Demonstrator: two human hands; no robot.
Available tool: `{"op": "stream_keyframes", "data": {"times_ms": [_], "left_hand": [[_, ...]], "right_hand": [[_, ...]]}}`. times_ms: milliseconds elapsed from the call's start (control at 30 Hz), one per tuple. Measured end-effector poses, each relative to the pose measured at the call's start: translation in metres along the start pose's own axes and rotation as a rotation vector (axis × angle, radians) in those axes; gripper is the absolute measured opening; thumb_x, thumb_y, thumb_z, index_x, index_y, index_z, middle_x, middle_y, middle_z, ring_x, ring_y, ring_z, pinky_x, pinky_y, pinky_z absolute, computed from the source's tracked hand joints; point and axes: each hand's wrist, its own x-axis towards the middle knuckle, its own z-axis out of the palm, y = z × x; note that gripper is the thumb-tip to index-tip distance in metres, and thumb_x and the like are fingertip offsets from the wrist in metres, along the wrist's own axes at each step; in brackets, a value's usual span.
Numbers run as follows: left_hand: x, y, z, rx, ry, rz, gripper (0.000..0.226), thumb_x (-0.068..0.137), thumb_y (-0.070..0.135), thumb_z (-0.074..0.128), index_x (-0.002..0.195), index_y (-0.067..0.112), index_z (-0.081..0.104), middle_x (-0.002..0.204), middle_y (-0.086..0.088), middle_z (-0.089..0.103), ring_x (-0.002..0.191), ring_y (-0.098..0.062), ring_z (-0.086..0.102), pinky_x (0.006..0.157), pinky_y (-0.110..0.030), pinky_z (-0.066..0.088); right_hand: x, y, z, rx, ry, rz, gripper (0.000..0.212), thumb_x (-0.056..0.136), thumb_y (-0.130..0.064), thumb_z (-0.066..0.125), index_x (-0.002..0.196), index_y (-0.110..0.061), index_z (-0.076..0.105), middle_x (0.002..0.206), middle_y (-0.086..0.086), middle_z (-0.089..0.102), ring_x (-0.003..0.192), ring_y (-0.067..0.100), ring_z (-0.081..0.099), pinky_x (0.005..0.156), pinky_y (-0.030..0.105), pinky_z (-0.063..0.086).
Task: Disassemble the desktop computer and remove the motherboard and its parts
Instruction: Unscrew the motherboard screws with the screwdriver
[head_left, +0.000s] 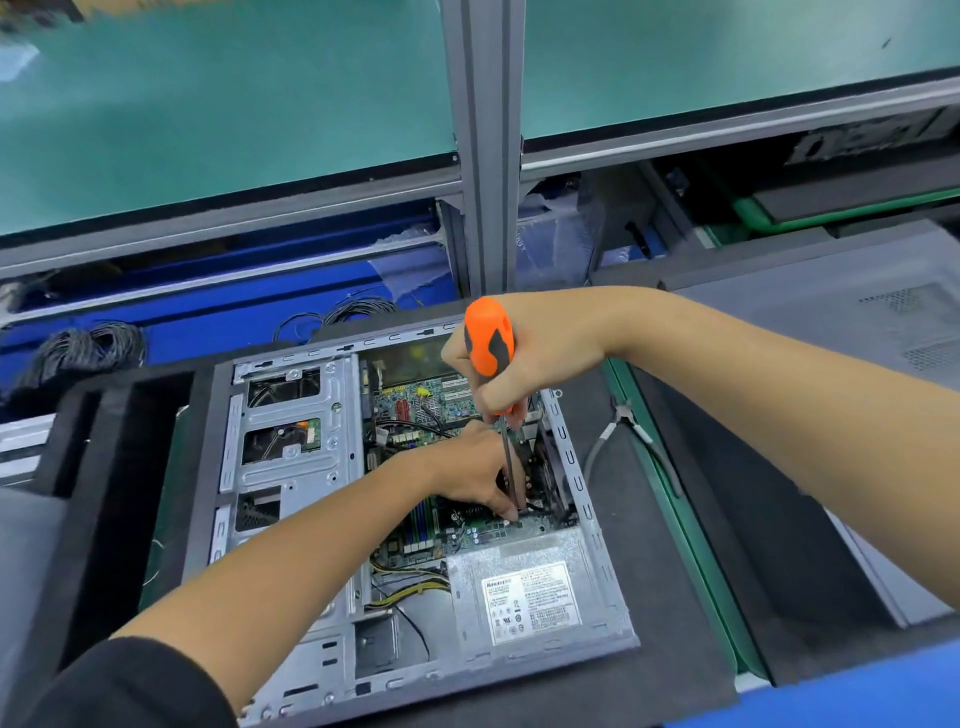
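Grey sheet-metal desktop computer case lies on its side with the panel off, on a black foam mat at the middle of the bench. Inside it, the green motherboard fills the centre, with red connectors towards twelve o'clock and pale memory slots towards six o'clock. A silver box-shaped power supply with a white label sits in the five o'clock corner, and perforated steel drive bays take the nine o'clock side. Yellow and black wires trail below the board.

The right hand has its fingers curled tight around the orange-and-black handle of a screwdriver, held upright; the dark shaft runs down towards six o'clock into the case. The left hand reaches in from seven o'clock, its fingers bunched together and pinching around the shaft near the tip, touching the board just above the power supply. What lies under the tip cannot be told.

Grey-handled pliers lie on the mat at three o'clock of the case.
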Motion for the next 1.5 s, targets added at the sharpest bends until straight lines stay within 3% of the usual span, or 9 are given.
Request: {"op": "stream_keyframes", "data": {"times_ms": [200,333,500,667,1000,1100,1267,1400,1500], "left_hand": [[0.006,0.000,0.007,0.012,0.062,0.077,0.021,0.081,0.032,0.076,0.096,0.019,0.077,0.088,0.013,0.057,0.091,-0.003,0.043,0.072,-0.011,0.029],[0.014,0.002,0.010,-0.030,0.075,0.063,0.024,0.079,0.029,0.078,0.095,0.012,0.075,0.094,0.002,0.064,0.090,-0.015,0.053,0.078,-0.033,0.046],[0.018,0.002,0.018,-0.133,0.153,0.081,0.028,0.076,0.026,0.080,0.098,0.011,0.071,0.089,0.026,0.049,0.084,-0.001,0.041,0.066,-0.011,0.033],[0.024,-0.001,0.022,-0.080,0.076,-0.017,0.032,0.080,0.031,0.077,0.094,0.002,0.074,0.096,-0.015,0.071,0.095,-0.029,0.061,0.084,-0.037,0.048],[0.027,0.000,0.049,0.331,0.217,-0.013,0.036,0.081,0.049,0.067,0.101,0.019,0.071,0.116,0.005,0.061,0.117,-0.016,0.044,0.104,-0.035,0.019],[0.024,-0.001,0.062,0.459,0.292,0.045,0.036,0.082,0.047,0.062,0.104,0.020,0.071,0.124,0.005,0.056,0.124,-0.016,0.038,0.104,-0.037,0.018],[0.024,0.001,0.064,0.568,0.391,0.123,0.020,0.073,0.033,0.068,0.082,0.016,0.074,0.095,0.000,0.066,0.101,-0.023,0.055,0.089,-0.037,0.022],[0.028,-0.004,0.072,0.686,0.256,-0.021,0.040,0.081,0.029,0.039,0.104,0.020,0.070,0.117,0.006,0.063,0.123,-0.017,0.039,0.101,-0.039,0.018],[0.025,0.003,0.067,0.558,0.300,0.051,0.008,0.071,0.012,0.055,0.064,0.010,0.058,0.074,0.000,0.056,0.090,-0.024,0.055,0.091,-0.040,0.027]], "right_hand": [[-0.002,-0.001,0.005,-0.122,0.005,0.016,0.030,0.081,0.000,0.067,0.065,-0.003,0.042,0.065,0.020,0.050,0.067,0.038,0.059,0.051,0.024,0.042],[-0.002,0.001,0.003,-0.130,-0.007,0.031,0.030,0.079,0.000,0.068,0.065,-0.004,0.041,0.067,0.022,0.051,0.063,0.032,0.065,0.054,0.029,0.047],[-0.010,0.009,0.004,-0.082,0.002,0.028,0.029,0.079,0.005,0.065,0.064,-0.002,0.042,0.072,0.031,0.053,0.067,0.034,0.067,0.054,0.026,0.051],[-0.017,0.014,0.003,-0.071,0.033,0.032,0.027,0.081,0.005,0.065,0.067,0.002,0.042,0.076,0.029,0.056,0.065,0.026,0.068,0.056,0.026,0.053],[-0.035,0.012,0.003,-0.056,0.068,0.032,0.026,0.083,0.003,0.066,0.070,0.004,0.044,0.079,0.032,0.059,0.065,0.018,0.071,0.058,0.028,0.055],[-0.037,0.010,0.007,-0.065,0.071,0.032,0.028,0.083,0.002,0.067,0.067,0.001,0.043,0.076,0.031,0.058,0.068,0.033,0.067,0.057,0.030,0.054],[-0.041,0.005,0.012,-0.117,0.081,0.043,0.029,0.080,0.003,0.066,0.065,-0.001,0.041,0.072,0.031,0.052,0.065,0.041,0.058,0.054,0.031,0.043],[-0.045,0.003,0.013,-0.112,0.087,0.028,0.026,0.078,0.003,0.065,0.065,-0.002,0.043,0.071,0.030,0.052,0.061,0.038,0.054,0.054,0.034,0.043],[-0.046,0.005,0.016,-0.117,0.089,0.015,0.030,0.077,0.003,0.066,0.064,-0.005,0.040,0.069,0.028,0.052,0.061,0.038,0.052,0.052,0.030,0.039]]}}
